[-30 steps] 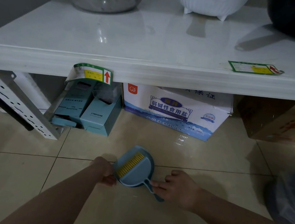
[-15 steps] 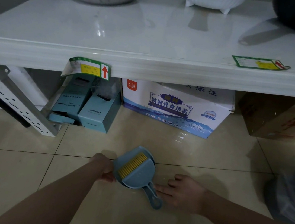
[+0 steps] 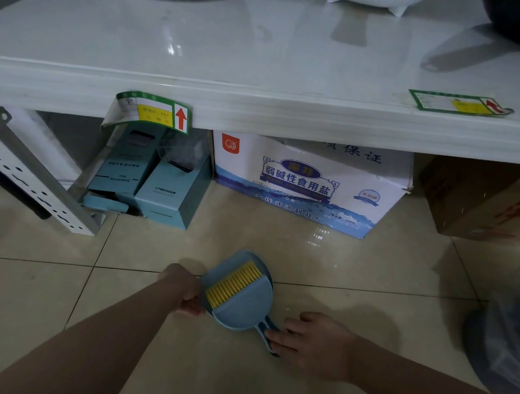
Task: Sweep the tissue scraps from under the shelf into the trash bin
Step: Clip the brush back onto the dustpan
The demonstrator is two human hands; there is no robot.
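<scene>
The dustpan (image 3: 241, 305) sits on the tiled floor (image 3: 29, 300) in front of the shelf (image 3: 261, 112), with yellow bristles (image 3: 233, 284) across its top; whether any tissue scraps lie in it cannot be told. The left hand (image 3: 184, 292) holds the pan's left rim, fingers curled round the edge. The right hand (image 3: 313, 342) lies low to the floor, its fingers close together and reaching over the handle (image 3: 264, 328); whether they grip it cannot be told. The bin (image 3: 508, 341), lined with a clear bag, stands at the right, well apart from the pan. Under the shelf are two teal boxes (image 3: 150, 181), a white salt box (image 3: 309, 183) and a brown carton (image 3: 491, 203).
</scene>
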